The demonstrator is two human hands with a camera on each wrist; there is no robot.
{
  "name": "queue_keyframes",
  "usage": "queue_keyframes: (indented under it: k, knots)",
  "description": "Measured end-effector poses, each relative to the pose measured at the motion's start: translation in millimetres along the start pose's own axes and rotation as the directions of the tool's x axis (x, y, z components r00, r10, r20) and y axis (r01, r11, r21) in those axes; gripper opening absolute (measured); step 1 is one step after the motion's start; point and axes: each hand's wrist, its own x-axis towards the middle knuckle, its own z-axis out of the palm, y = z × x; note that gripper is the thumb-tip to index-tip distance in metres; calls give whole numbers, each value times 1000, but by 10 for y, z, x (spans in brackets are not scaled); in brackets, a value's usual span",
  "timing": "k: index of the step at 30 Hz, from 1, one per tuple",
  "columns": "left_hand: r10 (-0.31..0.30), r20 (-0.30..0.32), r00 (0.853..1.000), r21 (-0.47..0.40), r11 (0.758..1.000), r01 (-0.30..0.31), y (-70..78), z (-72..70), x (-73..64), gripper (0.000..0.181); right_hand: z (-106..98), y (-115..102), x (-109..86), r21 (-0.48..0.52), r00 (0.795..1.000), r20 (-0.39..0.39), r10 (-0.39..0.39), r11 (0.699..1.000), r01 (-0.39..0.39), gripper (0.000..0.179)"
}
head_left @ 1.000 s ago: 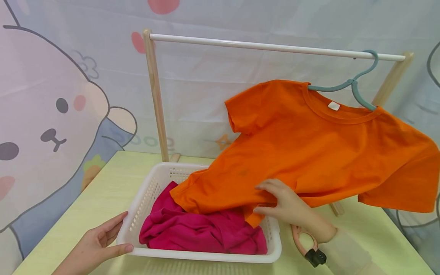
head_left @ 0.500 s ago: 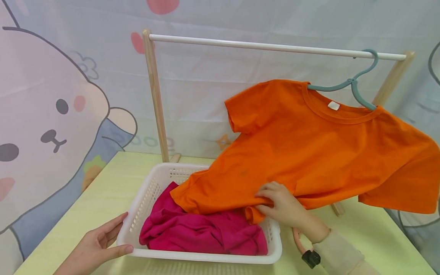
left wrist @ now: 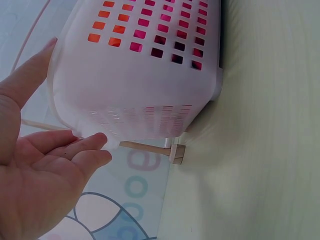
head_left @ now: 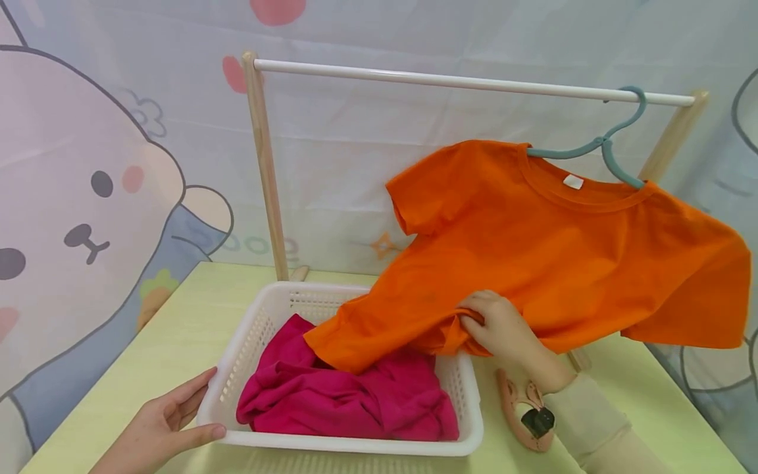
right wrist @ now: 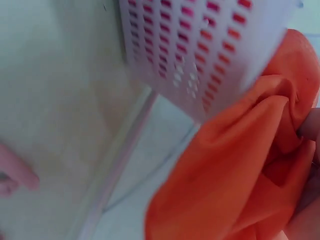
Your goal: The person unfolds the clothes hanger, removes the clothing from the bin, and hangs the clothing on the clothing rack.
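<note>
An orange T-shirt (head_left: 533, 250) hangs on a grey-blue hanger (head_left: 618, 131), its lower part slanting down to the left into a white basket (head_left: 349, 445). My right hand (head_left: 500, 329) pinches the bunched hem near the basket's right side; the orange cloth (right wrist: 225, 165) fills much of the right wrist view. At the basket's front left corner, my left hand (head_left: 160, 421) rests with thumb and fingers spread, touching the rim. In the left wrist view its fingers lie against the basket wall (left wrist: 135, 85). Crumpled magenta cloth (head_left: 349, 401) lies inside, partly under the shirt.
The hanger hooks over the white rail (head_left: 438, 80) of a rack with wooden posts (head_left: 264, 164). A pinkish thing with ear shapes and a black part (head_left: 527, 421) lies on the pale yellow table (head_left: 195, 316), right of the basket. A printed curtain stands behind.
My right hand has gathered the shirt's hem and moved it up and slightly right. The shirt's lower left corner has shifted right over the magenta cloth. My left hand stays at the basket.
</note>
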Motion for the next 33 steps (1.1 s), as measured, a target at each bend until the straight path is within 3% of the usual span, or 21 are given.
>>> queue_keyframes:
  k: [17, 26, 33]
  knots:
    - [-21, 9, 1000, 2, 1000, 21, 29, -3, -14, 84, -531, 431, 111, -19, 977, -129, 169, 985, -173, 12]
    - [-11, -1, 1000, 33, 999, 11, 35, -6, -13, 84, -741, 705, 52, -43, 938, -147, 313, 946, -322, 18]
    - [-28, 10, 1000, 0, 1000, 28, 21, -8, -19, 84, -807, 930, -69, -60, 897, -139, 419, 901, -430, 24]
